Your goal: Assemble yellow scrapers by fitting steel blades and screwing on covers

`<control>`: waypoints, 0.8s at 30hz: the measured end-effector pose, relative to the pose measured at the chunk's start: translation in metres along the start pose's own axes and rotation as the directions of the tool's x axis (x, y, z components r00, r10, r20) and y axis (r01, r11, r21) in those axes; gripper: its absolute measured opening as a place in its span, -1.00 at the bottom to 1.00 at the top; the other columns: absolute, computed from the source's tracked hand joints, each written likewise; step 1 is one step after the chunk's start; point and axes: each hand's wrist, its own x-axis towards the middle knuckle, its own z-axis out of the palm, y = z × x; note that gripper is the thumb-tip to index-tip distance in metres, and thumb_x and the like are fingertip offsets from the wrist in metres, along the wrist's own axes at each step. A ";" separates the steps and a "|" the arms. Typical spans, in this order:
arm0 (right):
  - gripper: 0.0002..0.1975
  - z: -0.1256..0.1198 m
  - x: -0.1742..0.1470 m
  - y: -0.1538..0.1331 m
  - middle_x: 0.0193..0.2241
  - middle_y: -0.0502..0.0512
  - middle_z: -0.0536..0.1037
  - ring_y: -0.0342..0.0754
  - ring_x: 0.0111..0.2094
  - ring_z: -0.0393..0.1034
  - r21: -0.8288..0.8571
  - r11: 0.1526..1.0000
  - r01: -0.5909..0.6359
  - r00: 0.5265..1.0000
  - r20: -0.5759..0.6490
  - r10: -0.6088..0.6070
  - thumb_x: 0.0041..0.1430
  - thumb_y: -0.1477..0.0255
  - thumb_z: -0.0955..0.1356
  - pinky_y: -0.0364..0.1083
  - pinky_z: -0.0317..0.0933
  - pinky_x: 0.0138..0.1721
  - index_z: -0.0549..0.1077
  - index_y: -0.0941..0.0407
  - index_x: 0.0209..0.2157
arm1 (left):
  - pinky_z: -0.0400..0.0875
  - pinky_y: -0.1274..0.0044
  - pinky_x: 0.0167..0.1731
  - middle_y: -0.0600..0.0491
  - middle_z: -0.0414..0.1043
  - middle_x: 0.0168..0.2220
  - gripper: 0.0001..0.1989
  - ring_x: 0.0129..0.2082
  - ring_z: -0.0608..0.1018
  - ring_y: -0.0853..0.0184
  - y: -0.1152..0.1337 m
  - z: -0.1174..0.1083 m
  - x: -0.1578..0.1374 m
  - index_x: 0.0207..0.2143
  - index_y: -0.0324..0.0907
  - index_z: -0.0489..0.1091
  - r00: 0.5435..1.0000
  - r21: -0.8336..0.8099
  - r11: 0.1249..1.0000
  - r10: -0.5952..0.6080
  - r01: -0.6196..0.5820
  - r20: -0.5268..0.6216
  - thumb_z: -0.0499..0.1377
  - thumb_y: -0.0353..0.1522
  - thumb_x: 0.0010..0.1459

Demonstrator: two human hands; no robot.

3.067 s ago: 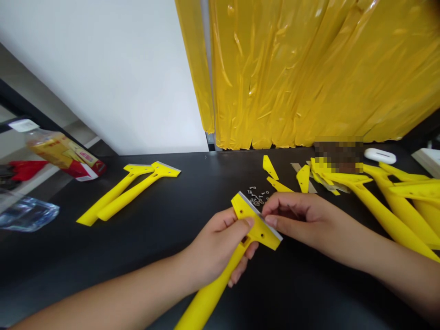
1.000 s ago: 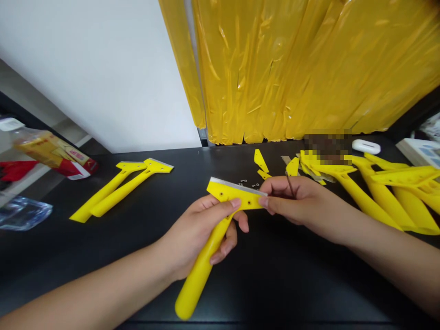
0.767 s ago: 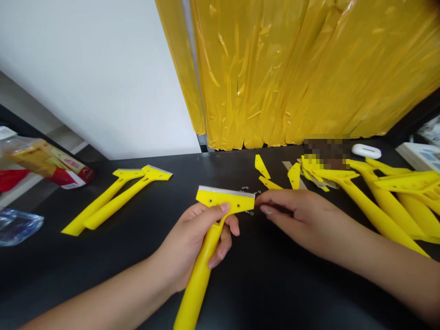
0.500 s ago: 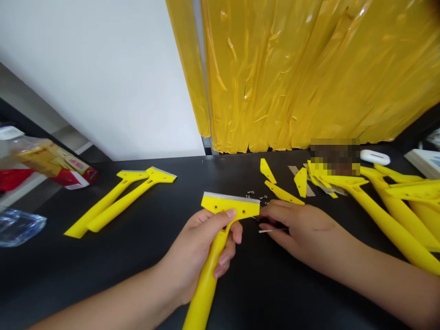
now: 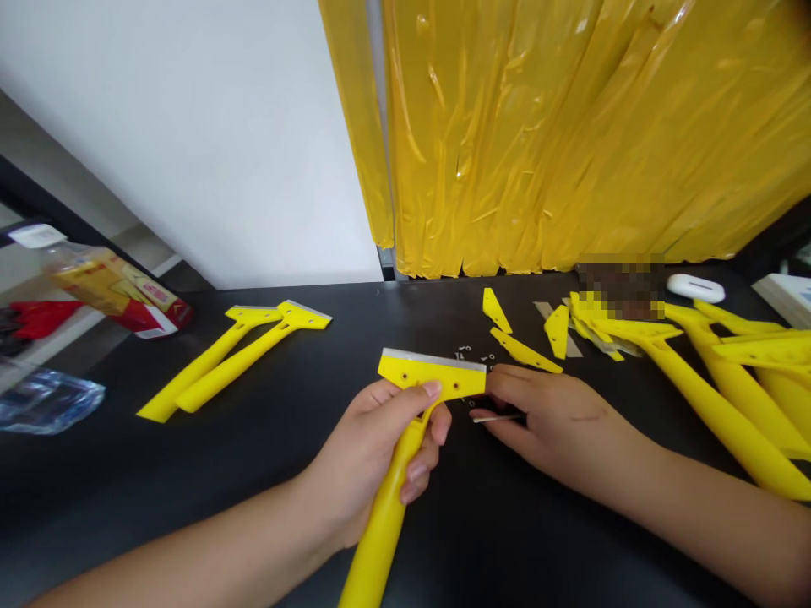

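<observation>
Over black table (image 5: 494, 507), clasps yellow scraper (image 5: 398, 464) in left hand (image 5: 368, 435). Near loose screws (image 5: 460, 355), holds thin rod (image 5: 492, 419) in curled right hand (image 5: 548, 414).

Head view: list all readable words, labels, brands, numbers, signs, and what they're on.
None can be read.
Bottle label: print present, too small and blurred.
White box: nothing legible.
Held scraper: no lettering visible.
</observation>
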 end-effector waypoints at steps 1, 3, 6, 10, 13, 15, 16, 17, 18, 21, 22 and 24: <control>-0.83 0.001 0.000 -0.001 -0.19 0.07 0.67 0.00 -0.29 0.59 0.004 1.000 -0.004 1.000 0.001 0.004 0.44 0.40 0.34 -0.04 0.33 -0.29 0.59 0.04 -0.08 | 0.08 0.71 -0.75 0.15 0.21 -0.74 -0.52 -0.79 0.18 0.53 0.000 0.000 0.000 -0.49 -0.22 0.45 1.000 0.003 1.000 -0.001 0.001 -0.003 0.20 -0.12 0.44; -0.77 0.002 0.000 -0.002 -0.14 0.10 0.69 0.03 -0.22 0.60 0.026 1.000 -0.012 1.000 0.003 0.012 0.45 0.42 0.30 -0.02 0.34 -0.24 0.59 0.03 -0.03 | 0.08 0.71 -0.75 0.16 0.20 -0.73 -0.52 -0.78 0.18 0.54 0.000 0.001 0.000 -0.49 -0.22 0.45 1.000 0.001 1.000 0.000 0.000 -0.016 0.20 -0.12 0.45; -0.77 0.002 0.000 -0.004 -0.18 0.13 0.68 0.01 -0.28 0.55 0.090 0.995 -0.052 0.999 0.004 0.052 0.43 0.40 0.29 -0.02 0.29 -0.27 0.60 0.04 -0.09 | 0.08 0.71 -0.75 0.16 0.20 -0.73 -0.52 -0.78 0.16 0.54 0.000 0.002 0.001 -0.49 -0.21 0.44 1.000 -0.004 1.000 0.006 -0.006 -0.014 0.21 -0.11 0.45; -0.90 -0.003 0.002 -0.004 -0.34 0.08 0.58 -0.03 -0.36 0.41 0.274 0.948 -0.164 0.986 0.036 0.160 0.28 0.36 0.39 -0.04 0.22 -0.29 0.57 0.05 -0.27 | 0.09 0.71 -0.74 0.16 0.20 -0.73 -0.52 -0.78 0.16 0.54 0.000 0.001 0.001 -0.49 -0.21 0.45 1.000 -0.005 1.000 0.005 -0.005 0.003 0.19 -0.12 0.46; -0.87 -0.010 0.008 -0.007 -0.39 0.02 0.52 -0.06 -0.36 0.37 0.491 0.819 -0.296 0.955 0.136 0.263 0.25 0.30 0.43 -0.07 0.21 -0.31 0.53 0.06 -0.32 | 0.08 0.71 -0.75 0.16 0.20 -0.74 -0.51 -0.79 0.16 0.54 -0.001 0.001 0.000 -0.48 -0.21 0.45 1.000 -0.011 1.000 -0.004 0.005 0.018 0.19 -0.11 0.46; -0.80 -0.015 0.010 -0.011 -0.45 -0.05 0.45 -0.15 -0.49 0.24 0.633 0.662 -0.401 0.915 0.239 0.325 0.26 0.22 0.42 -0.13 0.11 -0.47 0.50 0.06 -0.32 | 0.08 0.71 -0.75 0.16 0.20 -0.73 -0.51 -0.79 0.16 0.54 -0.003 0.001 -0.002 -0.48 -0.21 0.46 0.999 -0.017 1.000 -0.017 0.017 0.038 0.19 -0.10 0.46; -0.77 -0.016 0.011 -0.014 -0.47 -0.08 0.41 -0.20 -0.57 0.11 0.691 0.567 -0.449 0.891 0.294 0.347 0.27 0.18 0.41 -0.14 0.01 -0.55 0.48 0.06 -0.31 | 0.08 0.71 -0.76 0.16 0.20 -0.73 -0.51 -0.79 0.16 0.53 -0.004 0.002 -0.004 -0.48 -0.21 0.46 0.999 -0.020 1.000 -0.023 0.024 0.047 0.18 -0.10 0.46; -0.75 -0.018 0.011 -0.017 -0.50 -0.12 0.36 -0.23 -0.62 -0.02 0.736 0.470 -0.488 0.867 0.345 0.360 0.26 0.15 0.41 -0.16 -0.09 -0.60 0.46 0.05 -0.29 | 0.08 0.71 -0.76 0.16 0.19 -0.73 -0.50 -0.79 0.15 0.53 -0.005 0.003 -0.005 -0.49 -0.21 0.45 0.998 -0.024 0.999 -0.027 0.029 0.057 0.18 -0.10 0.46; -0.73 -0.019 0.011 -0.020 -0.53 -0.16 0.30 -0.26 -0.64 -0.13 0.769 0.376 -0.517 0.846 0.392 0.362 0.26 0.13 0.42 -0.16 -0.17 -0.63 0.44 0.05 -0.29 | 0.07 0.71 -0.76 0.16 0.19 -0.73 -0.50 -0.79 0.15 0.53 -0.006 0.004 -0.005 -0.49 -0.21 0.45 0.997 -0.028 0.999 -0.030 0.032 0.067 0.17 -0.10 0.47; -0.67 -0.020 0.008 -0.026 -0.62 -0.23 0.17 -0.28 -0.67 -0.21 0.819 0.149 -0.555 0.811 0.492 0.316 0.23 0.11 0.48 -0.18 -0.23 -0.65 0.41 0.05 -0.35 | 0.07 0.71 -0.77 0.17 0.18 -0.74 -0.50 -0.79 0.15 0.53 -0.008 0.006 -0.006 -0.50 -0.20 0.45 0.996 -0.033 0.999 -0.025 0.027 0.085 0.17 -0.11 0.47; -0.66 -0.020 0.007 -0.026 -0.63 -0.23 0.17 -0.30 -0.68 -0.21 0.827 0.095 -0.554 0.809 0.508 0.296 0.22 0.12 0.51 -0.19 -0.24 -0.65 0.42 0.05 -0.36 | 0.07 0.71 -0.77 0.17 0.19 -0.74 -0.50 -0.79 0.16 0.53 -0.008 0.006 -0.005 -0.50 -0.20 0.45 0.996 -0.035 0.999 -0.021 0.024 0.089 0.17 -0.11 0.47; -0.65 -0.021 0.005 -0.025 -0.61 -0.22 0.23 -0.33 -0.69 -0.21 0.844 0.014 -0.536 0.815 0.513 0.268 0.23 0.12 0.53 -0.20 -0.25 -0.64 0.44 0.07 -0.35 | 0.07 0.70 -0.77 0.17 0.18 -0.74 -0.50 -0.80 0.16 0.52 -0.007 0.006 -0.003 -0.50 -0.20 0.45 0.996 -0.041 0.999 -0.010 0.014 0.089 0.17 -0.11 0.47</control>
